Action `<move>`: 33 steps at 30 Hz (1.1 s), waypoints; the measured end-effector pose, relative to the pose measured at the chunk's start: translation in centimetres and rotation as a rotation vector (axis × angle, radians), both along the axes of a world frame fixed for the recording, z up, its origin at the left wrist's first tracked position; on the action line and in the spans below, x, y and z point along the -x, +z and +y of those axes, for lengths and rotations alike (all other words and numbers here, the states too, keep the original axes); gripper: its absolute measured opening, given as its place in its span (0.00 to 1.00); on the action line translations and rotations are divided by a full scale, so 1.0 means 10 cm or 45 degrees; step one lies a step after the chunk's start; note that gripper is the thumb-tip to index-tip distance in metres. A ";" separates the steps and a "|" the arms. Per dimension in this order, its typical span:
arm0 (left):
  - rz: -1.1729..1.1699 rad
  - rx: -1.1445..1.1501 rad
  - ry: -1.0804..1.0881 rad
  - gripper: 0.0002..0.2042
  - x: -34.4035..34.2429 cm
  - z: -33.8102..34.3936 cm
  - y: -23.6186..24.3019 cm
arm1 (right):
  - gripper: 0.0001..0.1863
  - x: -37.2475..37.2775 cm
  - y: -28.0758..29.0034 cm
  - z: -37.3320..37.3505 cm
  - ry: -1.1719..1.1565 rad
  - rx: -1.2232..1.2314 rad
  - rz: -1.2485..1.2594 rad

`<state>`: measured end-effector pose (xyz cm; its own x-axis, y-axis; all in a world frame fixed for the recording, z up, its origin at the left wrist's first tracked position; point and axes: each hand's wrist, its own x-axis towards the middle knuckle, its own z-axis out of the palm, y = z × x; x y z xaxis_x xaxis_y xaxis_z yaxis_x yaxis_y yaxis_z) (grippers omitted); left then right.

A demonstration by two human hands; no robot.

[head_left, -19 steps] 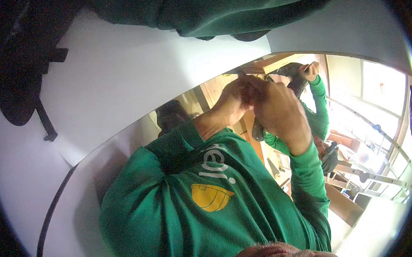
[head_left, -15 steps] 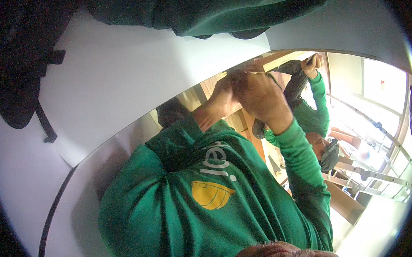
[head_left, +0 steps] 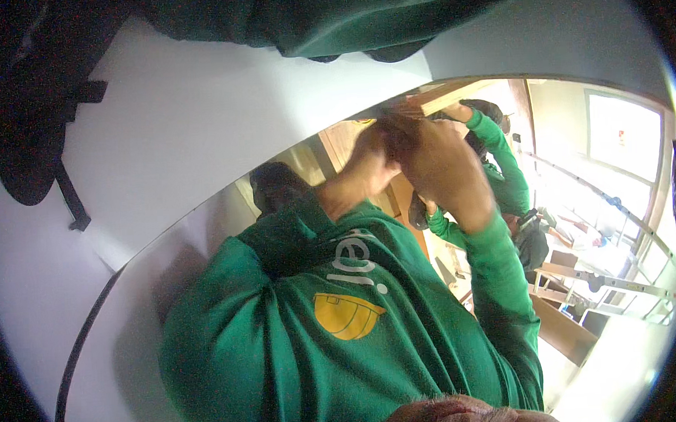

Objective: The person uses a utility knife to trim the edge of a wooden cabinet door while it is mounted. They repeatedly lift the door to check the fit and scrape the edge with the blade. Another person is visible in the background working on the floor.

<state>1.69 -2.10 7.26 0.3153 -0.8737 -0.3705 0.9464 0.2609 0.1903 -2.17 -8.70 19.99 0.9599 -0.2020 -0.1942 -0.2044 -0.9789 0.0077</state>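
Observation:
My left hand (head_left: pixel 363 172) and my right hand (head_left: pixel 446 172) meet at upper centre, under the edge of a large white panel (head_left: pixel 221 118). Both wrists come out of green sleeves. The fingers look curled in close together, in shadow and slightly blurred. Anything held between them cannot be made out. Just beyond the hands is the end of a pale wooden board (head_left: pixel 454 96), close to the right hand's fingers. Whether the hand touches it cannot be told.
Another person in green sleeves (head_left: pixel 511 177) works behind my right arm, one hand near the wooden board. Metal ladder-like rails (head_left: pixel 613 282), a brown board (head_left: pixel 562 328) and a bright window (head_left: pixel 625 134) lie at the right. A black strip (head_left: pixel 87 339) edges the white surface at left.
My hands stay together in nearly the same place; the right wrist has shifted slightly right and down. The other person's raised arm has moved left, its hand now close by the wooden board.

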 end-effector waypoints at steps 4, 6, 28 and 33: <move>0.125 -0.060 -0.069 0.18 0.31 0.74 0.00 | 0.09 0.25 0.19 0.72 -0.133 -0.144 0.091; 0.190 0.120 0.036 0.17 0.56 0.86 -0.05 | 0.07 0.34 0.47 1.03 -0.107 -0.127 0.008; 0.273 0.324 -0.167 0.14 -0.10 0.11 -1.78 | 0.07 -0.08 -0.91 0.08 -0.025 -0.021 0.061; -0.920 -0.562 -0.997 0.17 -0.34 0.40 -1.88 | 0.14 0.57 -0.88 -0.02 -0.383 -0.538 0.126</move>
